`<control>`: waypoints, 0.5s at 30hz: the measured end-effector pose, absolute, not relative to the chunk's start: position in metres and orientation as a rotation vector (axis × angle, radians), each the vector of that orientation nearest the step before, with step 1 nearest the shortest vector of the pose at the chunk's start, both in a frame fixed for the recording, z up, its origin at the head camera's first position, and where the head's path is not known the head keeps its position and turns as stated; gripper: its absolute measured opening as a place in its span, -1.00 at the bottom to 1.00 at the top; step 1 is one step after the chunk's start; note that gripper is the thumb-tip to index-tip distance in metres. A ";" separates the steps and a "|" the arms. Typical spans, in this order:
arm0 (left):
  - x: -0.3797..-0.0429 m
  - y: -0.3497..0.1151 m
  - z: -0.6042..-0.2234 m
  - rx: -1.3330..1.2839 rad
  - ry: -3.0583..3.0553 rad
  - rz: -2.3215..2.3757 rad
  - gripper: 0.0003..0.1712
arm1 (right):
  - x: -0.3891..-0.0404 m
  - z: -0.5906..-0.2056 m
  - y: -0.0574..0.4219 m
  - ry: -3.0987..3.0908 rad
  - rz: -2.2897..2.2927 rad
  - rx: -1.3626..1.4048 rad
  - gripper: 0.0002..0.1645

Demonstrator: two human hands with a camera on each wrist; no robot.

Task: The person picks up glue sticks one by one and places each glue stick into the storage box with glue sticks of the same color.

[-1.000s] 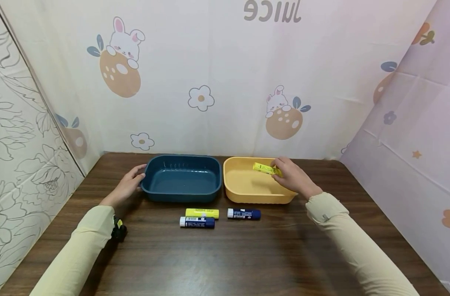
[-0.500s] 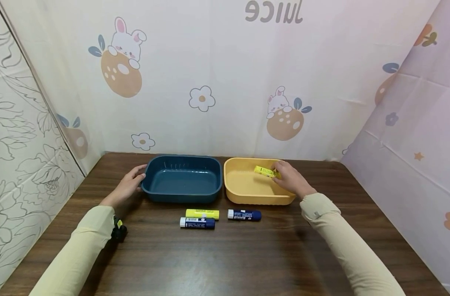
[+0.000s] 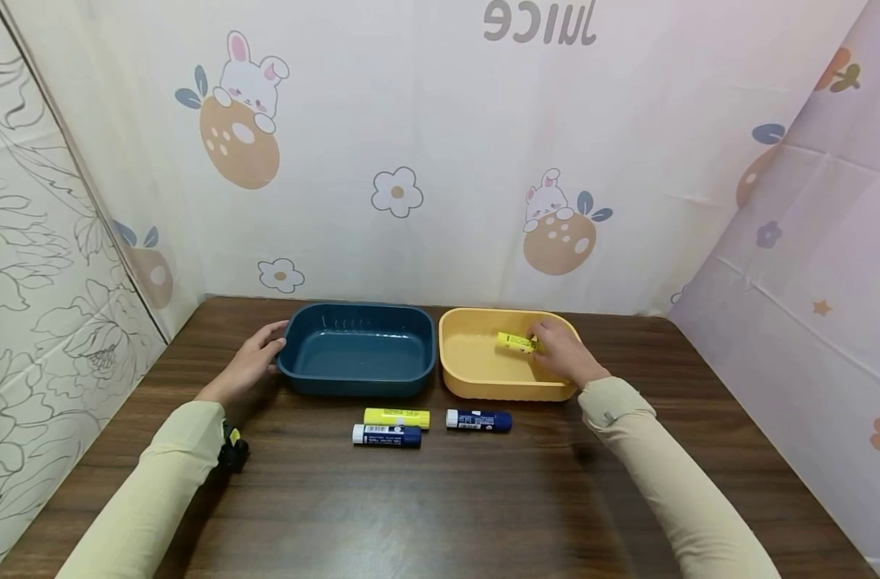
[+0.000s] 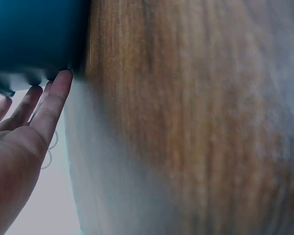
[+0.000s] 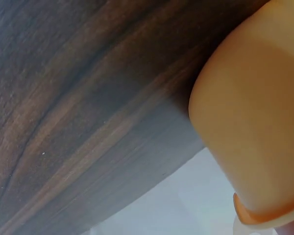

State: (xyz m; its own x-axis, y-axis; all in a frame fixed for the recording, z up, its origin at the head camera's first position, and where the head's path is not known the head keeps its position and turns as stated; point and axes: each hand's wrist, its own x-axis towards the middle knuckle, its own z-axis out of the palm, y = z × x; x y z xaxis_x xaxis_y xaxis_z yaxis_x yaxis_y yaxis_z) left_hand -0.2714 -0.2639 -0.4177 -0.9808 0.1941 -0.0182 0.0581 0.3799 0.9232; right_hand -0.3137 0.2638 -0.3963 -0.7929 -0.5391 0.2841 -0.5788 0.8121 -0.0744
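Note:
My right hand [image 3: 560,354] reaches over the right side of the yellow bin [image 3: 508,391] and pinches a yellow glue stick [image 3: 514,342] by its right end, low inside the bin. In the right wrist view only the bin's outer wall [image 5: 250,112] shows clearly; the glue stick is hidden there. My left hand [image 3: 250,366] rests its fingertips on the left end of the dark blue bin [image 3: 356,387]. Seen from the left wrist, those fingers [image 4: 51,105] stretch out straight against the blue wall [image 4: 34,39].
In front of the bins lie another yellow glue stick [image 3: 396,417] and a navy one with a white cap [image 3: 387,436], side by side. A second navy glue stick [image 3: 479,420] lies to their right. A printed curtain [image 3: 454,241] hangs behind the wooden table [image 3: 411,515].
My right hand has lowered the yellow glue stick deeper into the yellow bin, its forearm shifting left. My left hand has stayed at the blue bin.

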 end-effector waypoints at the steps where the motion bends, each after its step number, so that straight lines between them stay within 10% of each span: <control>1: -0.272 -0.264 -0.418 0.230 2.502 1.671 -0.39 | -0.314 -0.397 0.263 -2.736 0.213 0.874 -0.72; 15: -0.271 -0.263 -0.419 0.218 2.493 1.688 -0.39 | -0.313 -0.399 0.257 -2.880 0.186 0.757 -0.73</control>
State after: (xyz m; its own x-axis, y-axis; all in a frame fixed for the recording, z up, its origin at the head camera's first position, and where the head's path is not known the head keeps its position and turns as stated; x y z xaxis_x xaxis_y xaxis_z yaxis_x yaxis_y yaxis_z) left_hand -0.2709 -0.2634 -0.4190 -0.9821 0.1872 -0.0209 0.0502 0.3669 0.9289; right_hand -0.3133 0.2572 -0.3990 -0.8595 -0.4772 0.1830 -0.4968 0.8642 -0.0800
